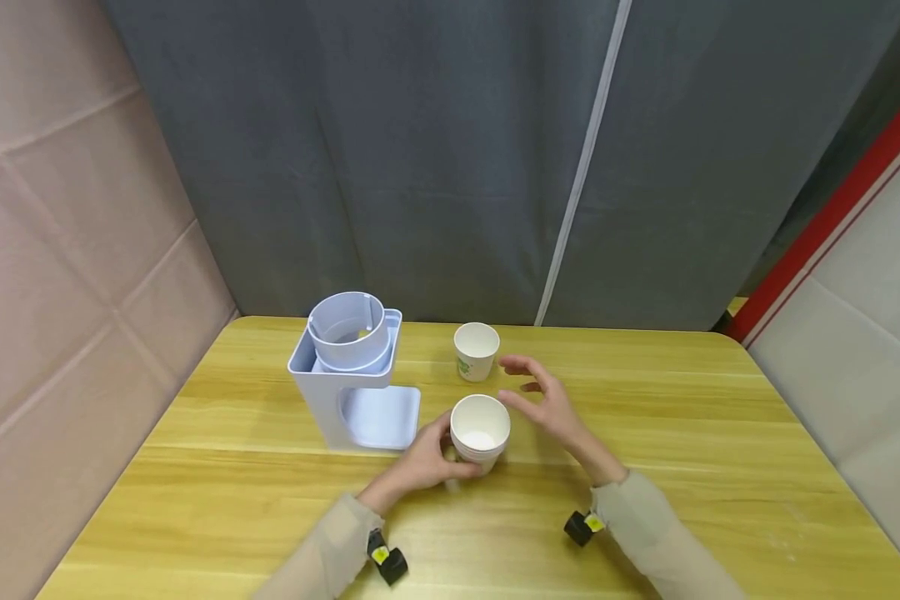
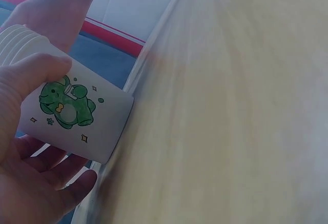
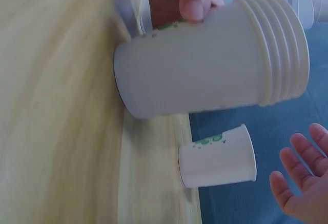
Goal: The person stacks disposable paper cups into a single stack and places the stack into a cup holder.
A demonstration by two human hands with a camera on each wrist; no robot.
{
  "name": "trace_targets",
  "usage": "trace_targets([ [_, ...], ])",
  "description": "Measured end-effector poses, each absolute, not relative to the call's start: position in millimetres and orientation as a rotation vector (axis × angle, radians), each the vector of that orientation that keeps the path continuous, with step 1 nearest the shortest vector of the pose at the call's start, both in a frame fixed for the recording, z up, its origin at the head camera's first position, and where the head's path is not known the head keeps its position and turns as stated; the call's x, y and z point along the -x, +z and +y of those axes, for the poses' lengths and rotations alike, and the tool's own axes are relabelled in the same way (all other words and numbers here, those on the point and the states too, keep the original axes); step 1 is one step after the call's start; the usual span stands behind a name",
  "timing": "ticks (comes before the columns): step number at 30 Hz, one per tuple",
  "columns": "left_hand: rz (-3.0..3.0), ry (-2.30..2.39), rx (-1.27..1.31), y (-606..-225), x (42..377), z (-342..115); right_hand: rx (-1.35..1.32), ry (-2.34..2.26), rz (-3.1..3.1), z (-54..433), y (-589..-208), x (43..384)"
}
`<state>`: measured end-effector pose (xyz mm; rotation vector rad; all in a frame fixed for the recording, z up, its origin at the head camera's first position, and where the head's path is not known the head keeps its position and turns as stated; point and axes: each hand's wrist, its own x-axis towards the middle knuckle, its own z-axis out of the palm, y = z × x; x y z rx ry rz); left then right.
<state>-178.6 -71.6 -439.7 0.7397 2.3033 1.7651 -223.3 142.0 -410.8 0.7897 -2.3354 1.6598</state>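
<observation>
A stack of several nested white paper cups is upright on the wooden table, with a green cartoon animal printed on the side in the left wrist view. My left hand grips this stack from the left, thumb along the near side. A single white paper cup with a green print stands just behind the stack. My right hand is raised to the right of both, its fingers spread and holding nothing; the right wrist view shows its fingers apart from the single cup.
Left of the cups stands a pale blue plastic holder with a round tube on top and a flat base tray. A grey curtain hangs behind the table, with a pale panel at the right.
</observation>
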Motion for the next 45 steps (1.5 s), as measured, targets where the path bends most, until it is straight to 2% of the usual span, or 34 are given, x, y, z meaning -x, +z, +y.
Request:
trace_targets([
  [9,2.271,1.796,-0.727,-437.2,177.3,-71.3,-0.653,1.704,-2.361,140.0,-382.8,222.8],
  [16,2.271,1.794,-0.726,-437.9,178.3,-71.6,-0.538,1.777,-2.391,146.2,-403.2,253.3],
  [21,2.272,1.787,-0.735,-438.7,179.0,-72.0,-0.494,1.860,-2.402,146.8,-397.2,262.8],
  [26,2.269,1.781,-0.731,-439.2,179.7,-72.1,-0.535,1.860,-2.435,144.2,-387.4,266.7],
  [36,2.277,1.764,-0.727,-439.0,179.5,-72.8,-0.626,1.722,-2.556,143.6,-418.5,297.4],
  [45,2.296,1.761,-0.725,-437.7,178.6,-72.6,-0.708,1.525,-2.651,134.1,-414.5,306.6],
])
